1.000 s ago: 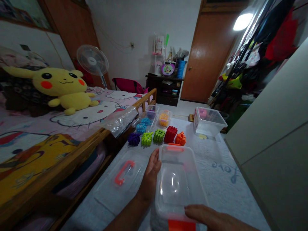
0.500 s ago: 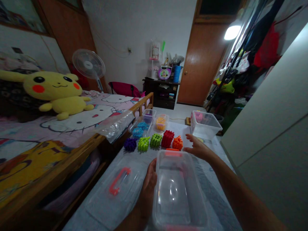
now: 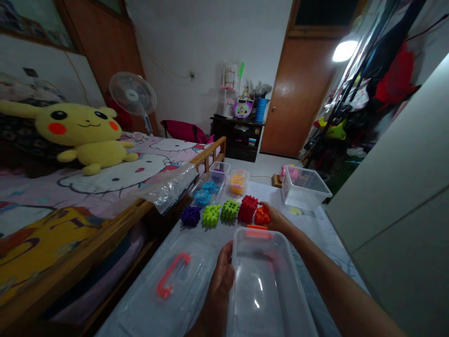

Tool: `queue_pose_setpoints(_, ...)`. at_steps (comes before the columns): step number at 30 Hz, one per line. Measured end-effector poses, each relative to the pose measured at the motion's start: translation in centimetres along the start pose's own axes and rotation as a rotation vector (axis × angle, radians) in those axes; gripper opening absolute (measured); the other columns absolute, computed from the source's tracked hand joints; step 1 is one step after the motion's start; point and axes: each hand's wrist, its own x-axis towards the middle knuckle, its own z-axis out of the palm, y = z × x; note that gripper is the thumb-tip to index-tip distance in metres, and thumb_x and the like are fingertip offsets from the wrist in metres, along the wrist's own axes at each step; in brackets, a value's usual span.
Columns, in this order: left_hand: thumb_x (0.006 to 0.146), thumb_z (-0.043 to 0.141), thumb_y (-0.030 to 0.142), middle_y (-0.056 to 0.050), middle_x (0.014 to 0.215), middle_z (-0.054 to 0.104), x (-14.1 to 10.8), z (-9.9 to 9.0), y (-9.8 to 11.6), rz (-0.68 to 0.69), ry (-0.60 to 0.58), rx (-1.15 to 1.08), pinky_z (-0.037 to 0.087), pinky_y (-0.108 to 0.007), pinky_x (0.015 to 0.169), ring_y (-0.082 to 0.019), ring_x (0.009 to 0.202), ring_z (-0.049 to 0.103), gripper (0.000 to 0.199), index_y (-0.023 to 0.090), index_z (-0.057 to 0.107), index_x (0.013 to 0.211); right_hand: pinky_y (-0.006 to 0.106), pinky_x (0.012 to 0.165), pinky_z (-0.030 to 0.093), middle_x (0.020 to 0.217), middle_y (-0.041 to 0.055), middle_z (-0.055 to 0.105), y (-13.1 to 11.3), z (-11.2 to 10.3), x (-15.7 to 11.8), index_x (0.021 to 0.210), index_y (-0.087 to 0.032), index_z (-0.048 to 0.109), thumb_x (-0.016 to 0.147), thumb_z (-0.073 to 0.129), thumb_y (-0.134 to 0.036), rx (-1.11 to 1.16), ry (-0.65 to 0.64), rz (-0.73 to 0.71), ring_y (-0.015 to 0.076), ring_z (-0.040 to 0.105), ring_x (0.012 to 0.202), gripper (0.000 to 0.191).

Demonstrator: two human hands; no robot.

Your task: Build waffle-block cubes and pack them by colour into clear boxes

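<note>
A clear plastic box [image 3: 259, 290] with orange-red clips stands at the table's near side. My left hand [image 3: 222, 276] grips its left wall. Beyond the box, my right hand [image 3: 275, 217] closes round the orange block piece [image 3: 262, 215] at the right end of a row. Touching or nearly touching that piece is the red block stack [image 3: 248, 209]. Further left in the row come a green cube [image 3: 230, 210], a yellow-green cube [image 3: 211, 216] and a dark purple piece [image 3: 190, 216]. The clear lid [image 3: 143, 299] with a red handle lies left of my left hand.
Behind the row are clear containers with blue pieces [image 3: 206, 191] and yellow pieces [image 3: 237, 182]. A larger clear bin [image 3: 305, 187] stands at the back right. A wooden bed rail [image 3: 115, 224] borders the left side.
My right hand has moved left and closed on the orange piece; it was open and apart before. The view has shifted slightly, and my left hand still holds the box.
</note>
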Motion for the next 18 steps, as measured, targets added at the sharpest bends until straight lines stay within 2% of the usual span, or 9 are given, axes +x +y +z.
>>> queue_pose_setpoints(5,0.084,0.056,0.057,-0.012,0.14,0.051,-0.2,0.0,0.0,-0.019,0.028,0.001,0.034,-0.05,0.109,-0.034,0.129,0.046,0.065,0.024,0.044,0.14,0.039,0.088,0.048,0.116,0.0163,0.065,-0.3,-0.1,0.1,0.129,-0.013,0.047,0.061,0.077,-0.03,-0.011,-0.011,-0.014,0.0271,0.063,0.101,0.076)
queue_pose_setpoints(9,0.085,0.056,0.055,-0.013,0.139,0.051,-0.3,0.0,0.2,-0.029,0.036,0.003,0.032,-0.05,0.11,-0.034,0.13,0.045,0.065,0.023,0.043,0.14,0.035,0.079,0.049,0.104,0.0133,0.067,-0.6,-0.4,0.1,0.118,-0.013,0.052,0.062,0.074,-0.032,-0.019,-0.022,-0.001,0.0237,0.064,0.088,0.063)
queue_pose_setpoints(13,0.084,0.058,0.056,-0.013,0.138,0.052,-0.2,0.0,0.4,-0.021,-0.007,-0.016,0.036,-0.049,0.107,-0.035,0.127,0.048,0.065,0.022,0.045,0.138,0.032,0.072,0.048,0.095,0.008,0.068,-1.1,-0.8,-0.1,0.115,-0.016,0.051,0.063,0.073,-0.033,-0.009,-0.019,0.043,0.0206,0.063,0.08,0.059)
queue_pose_setpoints(18,0.086,0.055,0.055,-0.013,0.14,0.049,-0.1,0.1,0.6,-0.024,-0.014,0.002,0.033,-0.051,0.108,-0.036,0.128,0.045,0.061,0.023,0.045,0.138,0.03,0.064,0.048,0.089,0.0035,0.066,-2.0,-1.7,-0.9,0.116,-0.017,0.048,0.066,0.07,-0.034,0.025,-0.016,0.12,0.0179,0.062,0.072,0.057)
